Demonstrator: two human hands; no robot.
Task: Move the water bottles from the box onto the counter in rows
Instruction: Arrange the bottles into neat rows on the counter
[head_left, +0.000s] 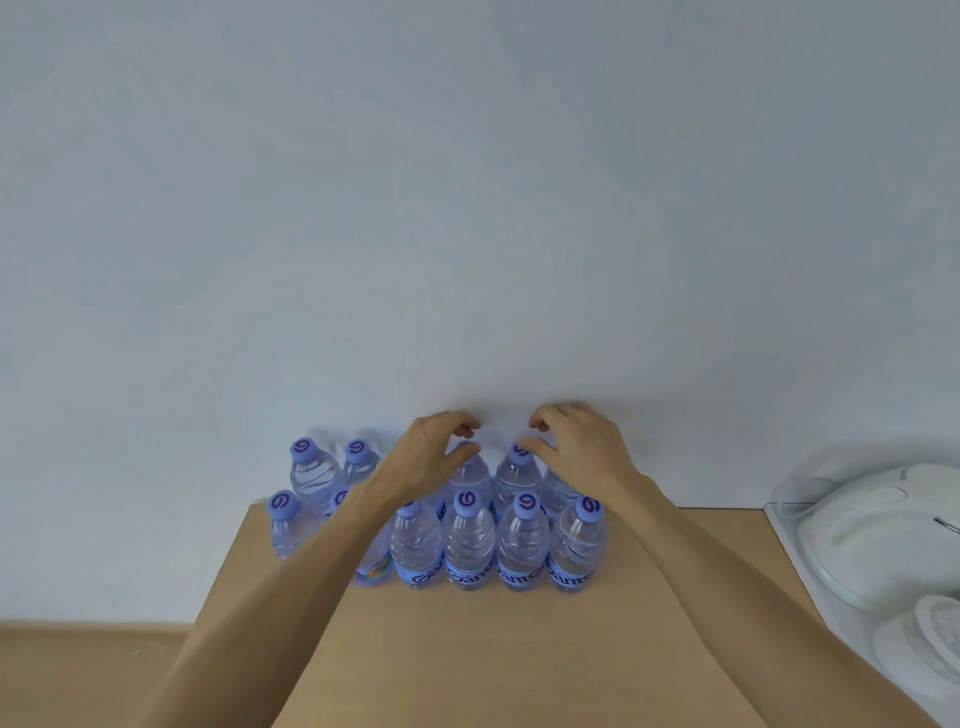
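Water bottles (467, 540) upright in two rows on our wooden counter (519, 649) against the wall, our left hand (431, 452) and right hand (576, 441) above the back-row caps, fingers curled apart, gripping nothing.

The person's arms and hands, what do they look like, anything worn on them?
Both arms are bare along their whole visible length: no sleeves show in the head view. The left hand and right hand wear no gloves, and no rings, watch or bracelets can be seen on the fingers or wrists. No markings are visible.
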